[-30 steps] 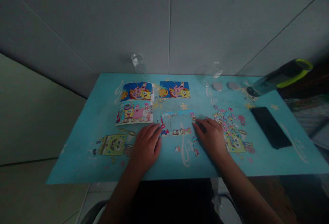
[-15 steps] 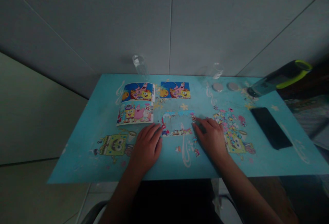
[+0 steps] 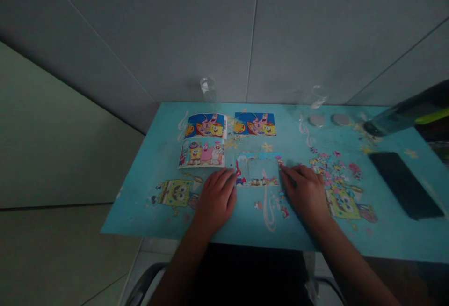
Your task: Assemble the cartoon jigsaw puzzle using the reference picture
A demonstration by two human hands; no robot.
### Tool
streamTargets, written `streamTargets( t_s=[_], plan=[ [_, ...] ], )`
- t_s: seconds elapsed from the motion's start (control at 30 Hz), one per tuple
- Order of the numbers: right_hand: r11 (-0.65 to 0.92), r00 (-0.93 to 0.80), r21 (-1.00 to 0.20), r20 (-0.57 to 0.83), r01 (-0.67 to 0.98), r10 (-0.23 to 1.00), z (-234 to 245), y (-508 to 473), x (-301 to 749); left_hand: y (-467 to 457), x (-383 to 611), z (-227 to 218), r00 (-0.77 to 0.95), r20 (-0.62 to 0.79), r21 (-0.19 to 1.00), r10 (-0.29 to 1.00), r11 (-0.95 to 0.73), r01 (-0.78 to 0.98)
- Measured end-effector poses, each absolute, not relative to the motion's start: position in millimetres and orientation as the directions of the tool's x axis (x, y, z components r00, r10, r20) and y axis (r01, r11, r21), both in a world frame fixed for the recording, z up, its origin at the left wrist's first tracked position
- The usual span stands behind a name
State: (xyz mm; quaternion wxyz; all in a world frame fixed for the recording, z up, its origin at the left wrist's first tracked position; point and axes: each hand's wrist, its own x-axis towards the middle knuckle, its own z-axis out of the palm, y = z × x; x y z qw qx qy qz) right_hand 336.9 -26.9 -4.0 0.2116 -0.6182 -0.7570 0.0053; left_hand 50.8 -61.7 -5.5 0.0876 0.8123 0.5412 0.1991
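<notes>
while the bare left hand (image 3: 216, 197) lies fingers-together beside the hollow, multicoloured rectangular puzzle border (image 3: 257, 182), i'd press lightly opposite with the bare right hand (image 3: 306, 193) (pinching? can't tell).

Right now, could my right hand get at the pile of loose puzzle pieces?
Probably yes: your right hand is just left of the loose puzzle pieces, close beside them, and nothing visible stands between.

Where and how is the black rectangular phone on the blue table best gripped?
Likely across its long edges near the middle, with the right hand from above: the phone lies flat, longer than wide, and approaching sideways from its left could disturb the multicoloured heap of small loose puzzle pieces there.
</notes>
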Motion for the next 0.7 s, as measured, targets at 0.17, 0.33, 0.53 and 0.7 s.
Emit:
streamTargets(
  t_s=[0.17,0.33,0.53,0.7],
  plan=[
    [0.245,-0.151,-0.274,0.322,0.930,0.935,-3.5,-26.9,336.4,-62.1,50.6,-4.7,0.332,0.231,0.362,0.915,-0.397,0.843],
    [0.237,-0.147,-0.271,0.315,0.933,0.938,-0.1,-27.2,335.3,-61.2,50.5,-5.0,0.335,0.239,0.372,0.911,-0.405,0.835],
    [0.226,-0.143,-0.275,0.292,0.934,0.946,-0.2,-27.6,335.0,-60.5,49.1,-6.9,0.335,0.253,0.381,0.907,-0.412,0.828],
    [0.220,-0.144,-0.266,0.280,0.939,0.949,1.0,-27.9,334.6,-60.6,49.0,-8.2,0.340,0.256,0.378,0.905,-0.417,0.827]
  ],
)
